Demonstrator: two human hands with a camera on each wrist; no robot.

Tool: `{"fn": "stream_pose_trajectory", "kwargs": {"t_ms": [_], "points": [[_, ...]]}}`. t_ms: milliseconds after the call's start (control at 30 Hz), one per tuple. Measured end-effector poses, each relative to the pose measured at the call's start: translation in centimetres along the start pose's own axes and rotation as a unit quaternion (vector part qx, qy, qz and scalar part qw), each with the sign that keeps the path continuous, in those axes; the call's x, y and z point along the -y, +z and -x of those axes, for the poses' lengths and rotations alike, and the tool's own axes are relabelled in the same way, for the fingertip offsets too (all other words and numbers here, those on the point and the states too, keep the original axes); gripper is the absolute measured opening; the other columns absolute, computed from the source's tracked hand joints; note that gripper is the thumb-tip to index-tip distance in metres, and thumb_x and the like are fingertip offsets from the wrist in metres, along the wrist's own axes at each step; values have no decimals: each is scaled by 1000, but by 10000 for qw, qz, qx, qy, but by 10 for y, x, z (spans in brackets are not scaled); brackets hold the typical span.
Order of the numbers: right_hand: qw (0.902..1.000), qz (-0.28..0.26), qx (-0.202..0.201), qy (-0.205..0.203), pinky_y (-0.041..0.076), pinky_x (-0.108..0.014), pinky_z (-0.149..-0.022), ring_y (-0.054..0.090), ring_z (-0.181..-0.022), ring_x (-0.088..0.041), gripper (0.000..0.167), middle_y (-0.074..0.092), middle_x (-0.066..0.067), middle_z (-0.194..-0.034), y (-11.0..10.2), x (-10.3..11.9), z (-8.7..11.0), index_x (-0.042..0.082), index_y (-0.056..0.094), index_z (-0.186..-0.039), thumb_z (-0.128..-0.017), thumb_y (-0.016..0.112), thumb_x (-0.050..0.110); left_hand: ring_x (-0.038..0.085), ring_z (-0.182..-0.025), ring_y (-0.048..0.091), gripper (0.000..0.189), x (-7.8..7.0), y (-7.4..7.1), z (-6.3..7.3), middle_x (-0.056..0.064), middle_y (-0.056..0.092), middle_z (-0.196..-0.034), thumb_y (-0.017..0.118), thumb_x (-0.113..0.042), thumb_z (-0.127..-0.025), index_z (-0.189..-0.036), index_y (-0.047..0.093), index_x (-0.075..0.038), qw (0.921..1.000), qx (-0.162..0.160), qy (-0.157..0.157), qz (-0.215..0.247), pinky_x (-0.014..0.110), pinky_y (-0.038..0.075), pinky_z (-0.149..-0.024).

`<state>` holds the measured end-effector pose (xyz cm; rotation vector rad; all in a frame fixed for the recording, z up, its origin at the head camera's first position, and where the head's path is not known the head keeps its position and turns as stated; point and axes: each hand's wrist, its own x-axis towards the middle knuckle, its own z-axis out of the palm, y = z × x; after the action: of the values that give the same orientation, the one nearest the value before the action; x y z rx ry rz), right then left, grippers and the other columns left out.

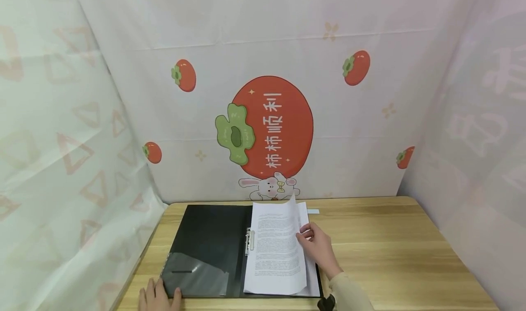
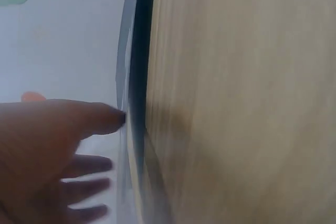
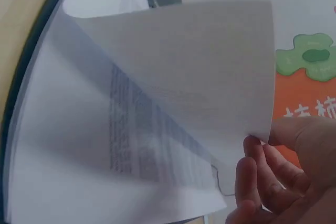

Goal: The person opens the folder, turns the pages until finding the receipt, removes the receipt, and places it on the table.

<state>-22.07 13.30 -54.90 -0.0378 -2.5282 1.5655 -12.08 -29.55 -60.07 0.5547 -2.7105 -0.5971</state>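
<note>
A black clip folder (image 1: 213, 226) lies opened flat on the table, a clear pocket (image 1: 197, 281) on its left cover. Printed sheets (image 1: 277, 251) sit on the right side, by a metal clip (image 1: 249, 241). Between thumb and fingers, my right hand (image 1: 319, 246) pinches the right edge of the top sheet, which bends upward. In the right wrist view that lifted sheet (image 3: 205, 72) curls over, with printed text on the page beneath. My left hand (image 1: 158, 297) rests at the folder's lower left corner, fingers spread; the left wrist view has its thumb (image 2: 102, 118) at the folder's edge.
The wooden table (image 1: 382, 247) extends to the right of the folder. A small pale tab (image 1: 313, 211) shows past the folder's upper right edge. Behind stands a white cloth backdrop (image 1: 263, 50) with printed persimmons; more cloth hangs on both sides.
</note>
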Motion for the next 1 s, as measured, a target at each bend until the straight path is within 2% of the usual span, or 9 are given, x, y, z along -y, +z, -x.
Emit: {"fn": "stream_pose_trajectory", "kwargs": {"t_ms": [67, 100, 167, 233, 333, 433, 533, 667, 1000], "points": [[9997, -160, 167, -1, 49, -24, -64, 59, -74, -14, 15, 65, -1, -84, 1, 9, -2, 5, 66, -97, -95, 77, 15, 61, -132, 40, 57, -11, -2, 0, 42, 48, -139, 76, -17, -86, -126, 57, 19, 9937, -773, 747, 329, 69, 35, -110], [9993, -247, 272, -14, 49, -24, -62, 58, -73, -14, 14, 64, -1, -83, 2, 14, -4, 6, 65, -96, -95, 76, 15, 59, -130, 45, 51, -18, -2, 0, 39, 53, -137, 76, -13, -84, -123, 60, 17, 9836, -1203, 1233, 528, 66, 37, -108], [9979, -372, 517, -68, 49, -24, -60, 56, -71, -15, 14, 62, -1, -81, 4, 25, -6, 7, 64, -94, -96, 75, 16, 53, -124, 53, 41, -35, -2, -3, 30, 61, -133, 73, -10, -85, -120, 66, 11, 9549, -1780, 2166, 981, 51, 39, -114], [9959, -470, 758, -157, 50, -24, -58, 57, -68, -15, 14, 61, -1, -80, 8, 34, -9, 8, 63, -93, -96, 74, 16, 48, -115, 61, 32, -56, -2, -5, 24, 68, -128, 68, -13, -91, -118, 71, 5, 9169, -2079, 3137, 1326, 37, 39, -116], [9927, -449, 1058, -366, 52, -24, -58, 57, -66, -13, 15, 62, 0, -80, 14, 45, -11, 9, 63, -93, -97, 74, 18, 33, -103, 68, 28, -94, -6, -2, 9, 74, -118, 62, -22, -102, -119, 75, -5, 8680, -1874, 4297, 1639, 22, 41, -108], [9884, -451, 1357, -514, 52, -25, -59, 58, -66, -12, 16, 62, 0, -81, 21, 55, -11, 9, 63, -95, -99, 73, 21, 12, -86, 64, 25, -131, -12, 8, -9, 71, -100, 67, -28, -104, -123, 76, -15, 8437, -1194, 4987, 1590, 20, 49, -81], [9825, -458, 1707, -583, 52, -26, -59, 59, -67, -12, 16, 63, 0, -83, 28, 61, -10, 10, 63, -97, -101, 71, 23, 1, -78, 53, 29, -159, -18, 19, -18, 60, -88, 77, -31, -98, -126, 74, -24, 8407, -485, 5242, 1266, 17, 43, -66], [9757, -415, 2058, -628, 50, -27, -60, 60, -68, -13, 17, 63, 0, -83, 35, 64, -7, 10, 63, -99, -101, 70, 25, 2, -81, 56, 32, -180, -18, 29, -14, 63, -90, 78, -37, -97, -127, 74, -25, 8375, 75, 5361, 1054, 18, 46, -68], [9704, -235, 2184, -1005, 46, -24, -59, 56, -67, -9, 16, 62, 4, -81, 48, 66, -3, 12, 62, -94, -99, 71, 25, 7, -84, 64, 32, -198, -13, 36, -10, 69, -97, 66, -47, -104, -122, 77, -23, 8425, 348, 5290, 960, 25, 54, -69]]}}
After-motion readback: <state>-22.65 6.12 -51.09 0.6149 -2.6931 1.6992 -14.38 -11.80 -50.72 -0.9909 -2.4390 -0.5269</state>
